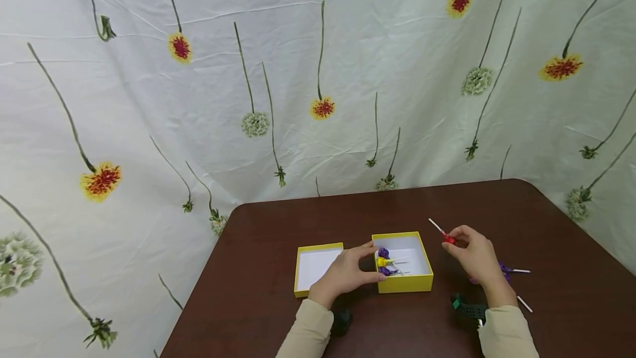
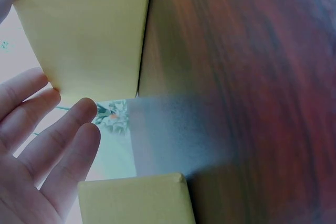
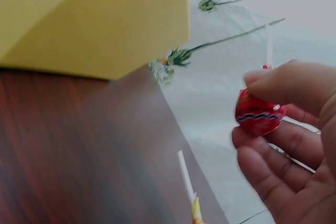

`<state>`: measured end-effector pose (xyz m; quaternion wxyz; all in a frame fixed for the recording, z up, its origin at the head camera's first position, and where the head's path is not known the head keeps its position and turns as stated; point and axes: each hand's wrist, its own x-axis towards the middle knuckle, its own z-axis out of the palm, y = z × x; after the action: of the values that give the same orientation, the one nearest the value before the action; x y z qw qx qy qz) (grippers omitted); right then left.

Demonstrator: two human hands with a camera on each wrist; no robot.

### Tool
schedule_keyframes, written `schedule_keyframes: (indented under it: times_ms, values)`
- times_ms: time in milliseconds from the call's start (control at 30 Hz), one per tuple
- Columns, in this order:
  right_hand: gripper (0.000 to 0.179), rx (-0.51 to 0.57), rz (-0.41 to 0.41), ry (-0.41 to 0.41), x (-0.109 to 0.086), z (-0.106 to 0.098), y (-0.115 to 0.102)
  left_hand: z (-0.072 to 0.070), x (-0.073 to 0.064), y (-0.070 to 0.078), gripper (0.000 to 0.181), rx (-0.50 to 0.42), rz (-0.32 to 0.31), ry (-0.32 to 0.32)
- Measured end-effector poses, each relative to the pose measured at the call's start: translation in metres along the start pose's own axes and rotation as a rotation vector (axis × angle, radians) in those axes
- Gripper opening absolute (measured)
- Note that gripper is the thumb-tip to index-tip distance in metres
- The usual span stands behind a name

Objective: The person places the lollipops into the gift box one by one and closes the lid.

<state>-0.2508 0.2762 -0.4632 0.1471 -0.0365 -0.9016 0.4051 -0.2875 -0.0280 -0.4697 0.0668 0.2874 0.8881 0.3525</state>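
On the table stands an open yellow box (image 1: 406, 284) with a white inside. Purple-wrapped lollipops (image 1: 383, 252) and a yellow-wrapped lollipop (image 1: 382, 262) lie along its left side, sticks pointing right. My left hand (image 1: 345, 272) holds the box at its left end, thumb at the front corner and fingers at the back one; the left wrist view shows the fingertips right at the box's edge. Right of the box, my right hand (image 1: 472, 250) pinches a red-wrapped lollipop (image 3: 260, 114) by its head between thumb and fingers. Its white stick points up and left in the head view.
The box's yellow-edged lid (image 1: 296, 278) lies left of the box, white inside up. Under and beside my right hand are more lollipops, one purple (image 1: 505, 270), and a white stick (image 1: 524, 304). A flower-printed curtain (image 1: 298, 70) hangs behind the brown table (image 1: 258, 236).
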Motion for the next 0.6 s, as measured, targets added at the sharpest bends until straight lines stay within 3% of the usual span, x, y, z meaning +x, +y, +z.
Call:
schedule_keyframes:
  times_ms: [333,600]
  values:
    - [0.031,0.083,-0.085,0.046,-0.002,0.000,-0.018,0.000,-0.001,0.000,0.073,0.006,0.014,0.004]
    - [0.037,0.105,-0.122,0.000,-0.002,0.007,-0.029,0.000,-0.001,0.000,0.074,0.011,0.010,0.008]
